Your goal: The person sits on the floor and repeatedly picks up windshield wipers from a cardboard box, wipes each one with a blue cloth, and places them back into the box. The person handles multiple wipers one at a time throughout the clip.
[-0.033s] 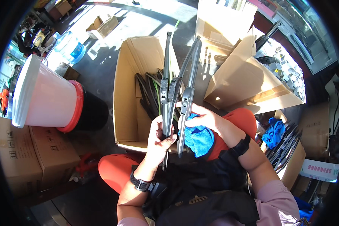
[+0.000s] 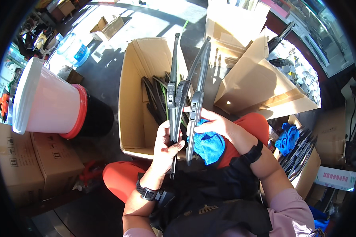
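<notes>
Your left hand (image 2: 168, 145) pinches long, slim black wiper blades (image 2: 175, 67), and your right hand (image 2: 216, 124) pinches a glossy black wiper blade (image 2: 203, 77) just right, all pointing near to far.

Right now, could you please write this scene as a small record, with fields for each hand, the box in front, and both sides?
Left hand: grips dark wiper blades
Right hand: holds another wiper blade, with a blue cloth below the hand
Box in front: open, cardboard, dark strips inside
Left side: white bucket, brown cartons
Right side: large open carton, second blue cloth
</notes>
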Demonstrator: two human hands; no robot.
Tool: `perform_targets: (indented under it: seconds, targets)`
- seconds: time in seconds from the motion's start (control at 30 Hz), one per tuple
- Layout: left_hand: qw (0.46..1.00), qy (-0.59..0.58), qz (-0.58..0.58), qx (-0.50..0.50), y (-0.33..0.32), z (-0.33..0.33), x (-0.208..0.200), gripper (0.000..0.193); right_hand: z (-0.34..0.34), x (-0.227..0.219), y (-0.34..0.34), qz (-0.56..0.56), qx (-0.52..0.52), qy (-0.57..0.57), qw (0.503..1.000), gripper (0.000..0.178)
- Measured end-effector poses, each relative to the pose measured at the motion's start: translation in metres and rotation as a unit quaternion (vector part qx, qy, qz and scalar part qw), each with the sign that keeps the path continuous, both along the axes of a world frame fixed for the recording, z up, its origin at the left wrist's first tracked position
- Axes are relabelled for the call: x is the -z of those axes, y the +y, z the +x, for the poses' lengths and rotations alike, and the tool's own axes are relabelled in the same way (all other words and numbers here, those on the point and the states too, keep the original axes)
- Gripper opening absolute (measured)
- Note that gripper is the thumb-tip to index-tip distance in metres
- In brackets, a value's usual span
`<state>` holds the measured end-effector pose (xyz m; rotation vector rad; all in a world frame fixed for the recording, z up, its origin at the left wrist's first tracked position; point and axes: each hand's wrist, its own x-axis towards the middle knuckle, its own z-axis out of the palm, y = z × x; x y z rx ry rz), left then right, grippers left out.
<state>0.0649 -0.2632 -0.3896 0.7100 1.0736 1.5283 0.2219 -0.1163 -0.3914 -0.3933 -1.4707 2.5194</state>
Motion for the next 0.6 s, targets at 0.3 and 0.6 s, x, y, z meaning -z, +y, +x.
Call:
perform_targets:
  seconds: [0.3, 0.6]
  targets:
    - [0.987, -0.158, 0.011, -0.024, 0.005, -0.013, 0.001, 0.051, 0.008, -0.013, -0.002, 0.018, -0.038, 0.019, 0.999, 0.061]
    - [0.975, -0.213, 0.038, -0.052, 0.003, -0.029, 0.019, 0.041, 0.02, -0.028, -0.005, 0.058, -0.06, 0.004, 0.996, 0.049]
